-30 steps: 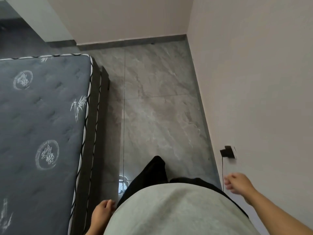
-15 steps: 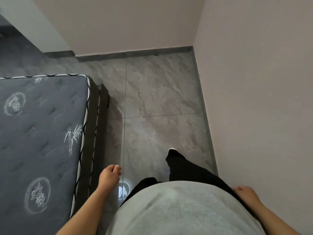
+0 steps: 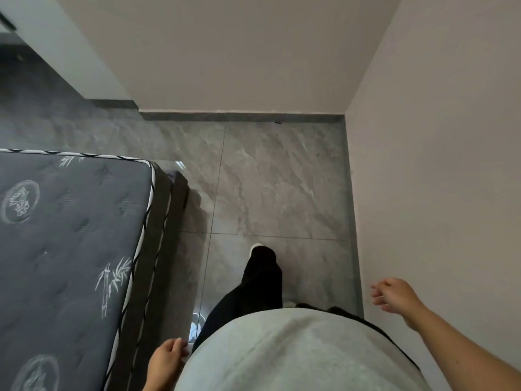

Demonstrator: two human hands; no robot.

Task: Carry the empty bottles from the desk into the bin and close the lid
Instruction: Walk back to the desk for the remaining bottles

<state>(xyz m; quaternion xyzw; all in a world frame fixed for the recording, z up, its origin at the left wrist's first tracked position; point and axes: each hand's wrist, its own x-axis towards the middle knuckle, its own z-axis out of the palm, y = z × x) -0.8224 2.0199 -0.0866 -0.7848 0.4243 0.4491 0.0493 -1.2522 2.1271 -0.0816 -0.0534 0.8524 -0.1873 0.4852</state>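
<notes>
No bottle, desk or bin shows in this view. My left hand [image 3: 166, 359] hangs beside my hip at the bottom edge, fingers loosely curled and holding nothing. My right hand [image 3: 394, 296] swings out in front of the right wall, fingers relaxed and empty. One leg in black trousers is stepped forward on the grey floor tiles [image 3: 270, 179] between my hands.
A dark grey mattress [image 3: 64, 238] on a bed frame fills the left side, its corner reaching toward the middle. A plain wall [image 3: 439, 165] runs along the right and another closes the far end. A narrow strip of tiled floor lies between bed and wall.
I have walked forward along the bed. My left hand swung back to my hip and my right hand swung out forward. The far wall corner is nearer.
</notes>
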